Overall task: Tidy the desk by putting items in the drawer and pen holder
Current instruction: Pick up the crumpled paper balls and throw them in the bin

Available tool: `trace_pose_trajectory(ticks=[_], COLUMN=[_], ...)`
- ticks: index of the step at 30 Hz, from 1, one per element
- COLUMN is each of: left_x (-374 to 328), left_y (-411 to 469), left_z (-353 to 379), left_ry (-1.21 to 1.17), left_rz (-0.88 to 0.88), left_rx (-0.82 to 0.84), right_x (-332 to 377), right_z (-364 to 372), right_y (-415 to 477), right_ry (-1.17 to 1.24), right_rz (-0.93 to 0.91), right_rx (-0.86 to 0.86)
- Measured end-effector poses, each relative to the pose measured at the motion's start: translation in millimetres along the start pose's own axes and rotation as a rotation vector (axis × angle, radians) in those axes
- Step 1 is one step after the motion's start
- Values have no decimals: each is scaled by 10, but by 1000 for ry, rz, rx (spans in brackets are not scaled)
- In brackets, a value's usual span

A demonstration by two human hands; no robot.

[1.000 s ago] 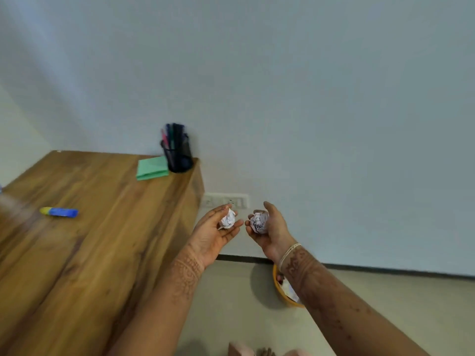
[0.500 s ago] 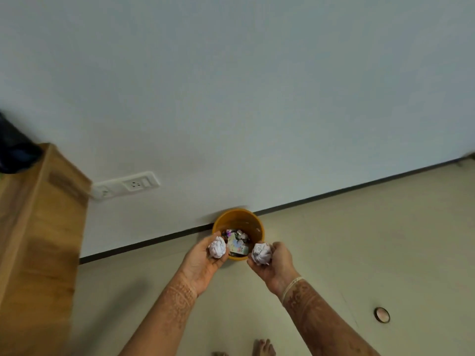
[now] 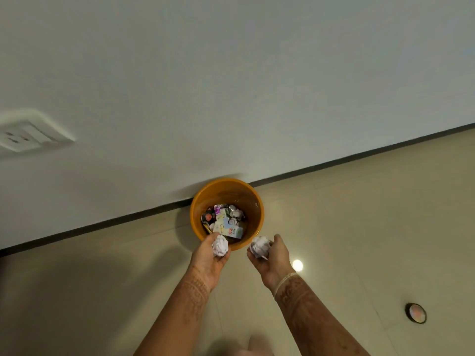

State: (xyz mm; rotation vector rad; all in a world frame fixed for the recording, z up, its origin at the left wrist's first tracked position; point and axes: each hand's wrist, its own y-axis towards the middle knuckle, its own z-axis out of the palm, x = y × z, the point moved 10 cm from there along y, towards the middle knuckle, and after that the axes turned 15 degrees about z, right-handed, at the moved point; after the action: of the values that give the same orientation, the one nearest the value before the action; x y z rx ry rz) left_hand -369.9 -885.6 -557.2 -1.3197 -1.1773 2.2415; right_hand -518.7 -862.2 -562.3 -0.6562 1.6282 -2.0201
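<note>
My left hand holds a crumpled white paper ball just over the near rim of an orange waste bin. My right hand holds a second crumpled paper ball slightly right of that rim. The bin stands on the floor against the wall and contains wrappers, small cartons and other paper balls. The desk, drawer and pen holder are out of view.
A white wall with a socket plate fills the upper view, and a dark skirting line runs along its base. The floor is beige tile with a small round object at the lower right and a bright light reflection.
The view has swung right and down from the desk to the bin. Both hands have dropped to the bin's rim, each still holding its paper ball.
</note>
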Motion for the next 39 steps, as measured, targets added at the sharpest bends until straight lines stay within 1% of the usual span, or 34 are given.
trace_pose_trajectory(ticks=[3, 6, 9, 13, 16, 19, 23, 26, 29, 33, 39], left_x=[289, 473, 561, 524, 258, -195, -1027, -1661, -2232, -2830, -3428], left_y=[523, 837, 938, 695, 339, -77, -773, -1311, -1886, -2605, -3425], left_z=[96, 214, 253, 194, 175, 200, 298, 304, 195, -191, -981], left_ry=[-15, -57, -117, -161, -156, -170, -211, -252, -303, -389, -459], left_rz=[8, 30, 42, 21, 33, 77, 154, 222, 291, 392, 549], left_rx=[36, 106, 148, 129, 126, 123, 160, 175, 190, 185, 139], right_x=[110, 180, 184, 124, 107, 142, 159, 76, -142, -646, -1469], right_z=[74, 122, 171, 145, 145, 263, 702, 1151, 1610, 2114, 2441], right_y=[580, 939, 1039, 818, 395, -155, -1091, -1826, -2541, -3421, -4249], right_ry=[21, 47, 47, 65, 51, 26, -53, -133, -221, -358, -557], right_rz=[-8, 3, 29, 56, 49, 25, -15, -45, -65, -54, -28], right_rx=[69, 143, 214, 214, 181, 172, 226, 299, 392, 512, 592])
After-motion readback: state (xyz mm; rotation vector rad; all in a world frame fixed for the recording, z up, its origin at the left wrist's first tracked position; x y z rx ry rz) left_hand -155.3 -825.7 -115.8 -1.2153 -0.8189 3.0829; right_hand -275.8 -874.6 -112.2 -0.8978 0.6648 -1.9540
